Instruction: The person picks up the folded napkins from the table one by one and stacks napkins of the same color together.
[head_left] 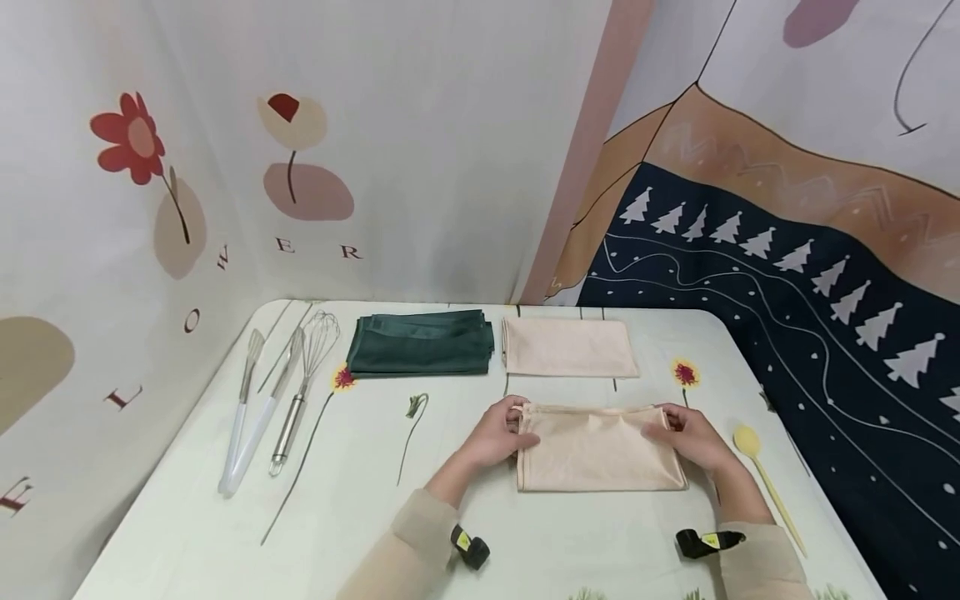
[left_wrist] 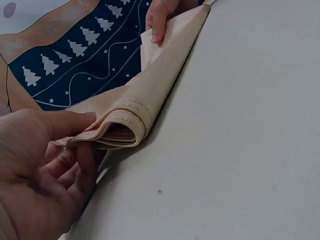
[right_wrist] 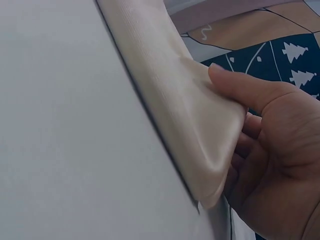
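A folded beige cloth (head_left: 600, 454) lies in front of the person, its several layers showing at the left end in the left wrist view. The left hand (head_left: 497, 433) pinches the cloth's left side, thumb on top and fingers beneath the layers (left_wrist: 120, 132). At the other end the right hand (head_left: 693, 437) pinches the far right corner, with the thumb (right_wrist: 240, 85) over the fabric and the other fingers behind it. The cloth's near fold lies along the tabletop, while its far edge is lifted between the hands.
Behind the cloth lie a folded dark green cloth (head_left: 420, 343) and another folded beige cloth (head_left: 570, 348). A whisk (head_left: 300, 400) and two pairs of tongs-like utensils with white handles (head_left: 255, 433) lie at the left. A yellow spoon (head_left: 768, 483) is by the right forearm.
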